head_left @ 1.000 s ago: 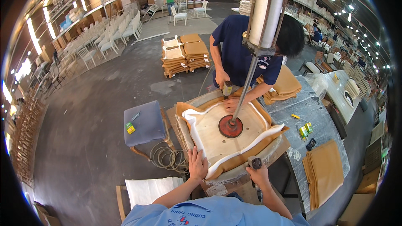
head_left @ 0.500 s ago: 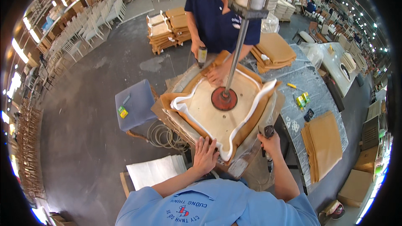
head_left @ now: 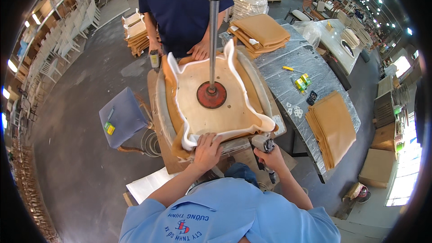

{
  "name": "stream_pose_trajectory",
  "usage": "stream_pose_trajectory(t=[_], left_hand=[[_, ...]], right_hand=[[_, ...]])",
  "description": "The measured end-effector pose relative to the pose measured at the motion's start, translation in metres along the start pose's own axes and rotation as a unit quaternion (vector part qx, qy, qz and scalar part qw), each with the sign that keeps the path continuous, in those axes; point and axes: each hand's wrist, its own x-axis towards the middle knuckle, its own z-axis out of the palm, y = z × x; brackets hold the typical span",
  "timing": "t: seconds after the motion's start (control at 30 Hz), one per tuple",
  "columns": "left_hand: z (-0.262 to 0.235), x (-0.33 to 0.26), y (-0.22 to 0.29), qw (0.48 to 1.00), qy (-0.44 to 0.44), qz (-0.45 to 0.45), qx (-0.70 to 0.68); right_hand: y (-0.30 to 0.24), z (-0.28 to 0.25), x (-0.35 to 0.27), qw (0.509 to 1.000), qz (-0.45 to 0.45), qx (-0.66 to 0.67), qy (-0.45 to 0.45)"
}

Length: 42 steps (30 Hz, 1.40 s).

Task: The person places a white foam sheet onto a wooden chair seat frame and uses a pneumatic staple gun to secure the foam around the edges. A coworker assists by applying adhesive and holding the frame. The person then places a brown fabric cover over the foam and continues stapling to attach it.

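A wooden seat panel (head_left: 204, 119) lies under a round red press foot (head_left: 211, 95) on a metal rod. White padding (head_left: 241, 91) and a tan cover (head_left: 259, 103) rise around its edges, with peaked corners. My left hand (head_left: 208, 150) is at the near edge, left of centre, its fingers bent over the cover and padding; the fingertips are partly hidden. In my right hand (head_left: 271, 156) is a staple gun (head_left: 263, 144), just outside the near right corner. Across from me, a co-worker's hand (head_left: 200, 49) rests by the far edge; their other hand holds another staple gun (head_left: 155, 59).
A plastic-covered table (head_left: 274, 65) at right bears stacked tan covers (head_left: 330, 128), a yellow-handled tool (head_left: 293, 69) and green-yellow boxes (head_left: 303, 82). A blue padded stool (head_left: 122, 117) stands at left, near a coiled hose (head_left: 150, 144). White sheets (head_left: 150, 184) lie low at left.
The seat panel and cover have turned clockwise under the press foot. My left hand has moved with the near edge. The co-worker's free hand has drawn back to the far edge.
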Motion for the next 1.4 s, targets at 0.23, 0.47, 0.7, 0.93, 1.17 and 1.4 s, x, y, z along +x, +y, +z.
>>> stream_pose_trajectory(t=[0.23, 0.47, 0.7, 0.93, 1.17, 1.4], left_hand=[[0.03, 0.012, 0.005, 0.995, -0.024, -0.077, -0.053], [0.052, 0.066, 0.028, 0.997, -0.057, -0.045, -0.005], [0.085, 0.111, 0.03, 0.994, -0.107, -0.008, 0.027], [0.092, 0.12, 0.025, 0.994, -0.096, -0.022, 0.046], [0.098, 0.114, 0.018, 0.997, -0.053, -0.057, -0.013], [0.106, 0.115, 0.014, 0.991, 0.009, -0.121, -0.052]], right_hand=[[0.003, -0.029, 0.054, 0.999, 0.005, 0.01, 0.05], [0.005, -0.049, 0.077, 0.998, 0.014, -0.06, -0.006], [0.003, -0.059, 0.083, 0.991, 0.015, -0.121, -0.052], [-0.003, -0.063, 0.087, 0.985, 0.04, -0.142, -0.087], [-0.015, -0.059, 0.086, 0.988, 0.062, -0.12, -0.076], [-0.042, -0.05, 0.108, 0.985, 0.1, -0.072, -0.125]])
